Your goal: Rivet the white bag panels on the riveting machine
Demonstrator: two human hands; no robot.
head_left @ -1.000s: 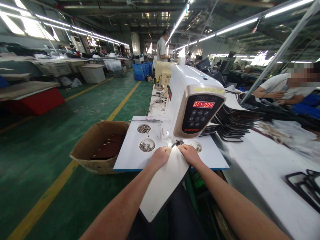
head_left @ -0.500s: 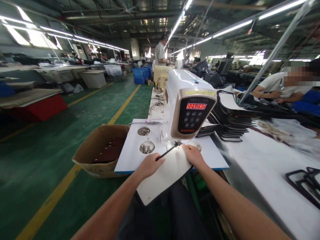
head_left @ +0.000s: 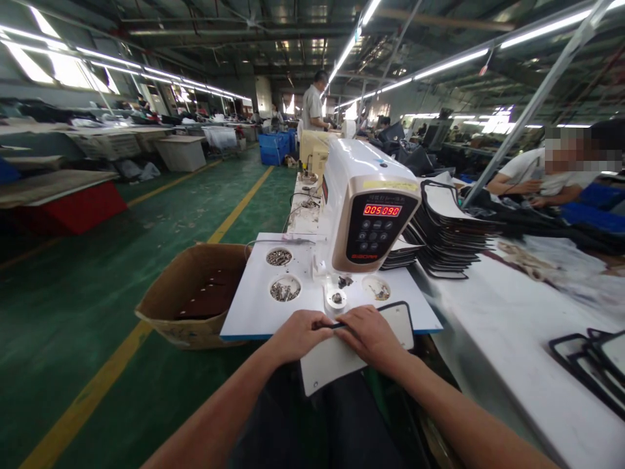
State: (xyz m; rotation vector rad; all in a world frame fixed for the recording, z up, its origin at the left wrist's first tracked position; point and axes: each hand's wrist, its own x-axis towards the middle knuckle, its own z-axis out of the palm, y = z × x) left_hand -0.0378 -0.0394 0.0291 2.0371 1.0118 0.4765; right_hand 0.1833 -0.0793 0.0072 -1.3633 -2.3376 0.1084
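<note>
A white panel with dark edging [head_left: 336,366] is held between my hands over my lap, at the front edge of the machine's table. My left hand [head_left: 301,333] pinches its upper edge near the middle. Beside it, my right hand [head_left: 370,335] grips the same edge, with the fingers lying over the white face. Small metal fittings show near the panel's ends. Just beyond it stands the riveting machine [head_left: 374,215], its display reading 005090. Its round lower die [head_left: 336,298] is uncovered, with dark metal parts behind it.
Metal fasteners fill round wells [head_left: 286,288] in the white tabletop [head_left: 251,306]. A cardboard box [head_left: 190,332] with dark red pieces stands on the floor at left. A stack of edged panels [head_left: 446,241] rises at right. A co-worker [head_left: 537,176] sits beyond the right-hand table.
The panel has been drawn back from the die toward me and turned, its right end now raised. My right hand has moved down and back, closer to my left.
</note>
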